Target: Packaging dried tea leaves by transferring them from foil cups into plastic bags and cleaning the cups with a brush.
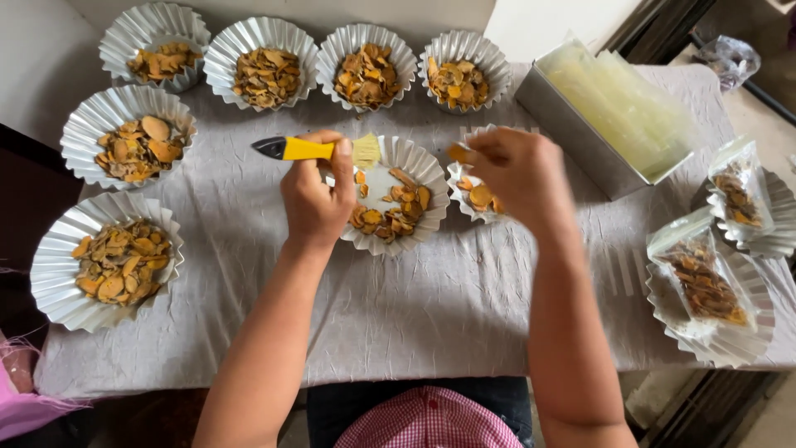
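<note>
My left hand (316, 197) grips a brush with a yellow handle (305, 148), held level with its pale bristles (366, 150) over the near fluted foil dish (421, 165). That dish holds orange dried slices (390, 217) heaped on its near side. My right hand (518, 172) hovers blurred above a second foil dish (467, 202) just to the right, pinching an orange slice (458, 153) in its fingertips.
Several foil dishes of dried slices line the back (264, 73) and left (106, 261) of the grey cloth (431, 307). A metal tin of clear bags (611, 112) stands back right. Filled clear bags (703, 282) lie on foil dishes at the right edge.
</note>
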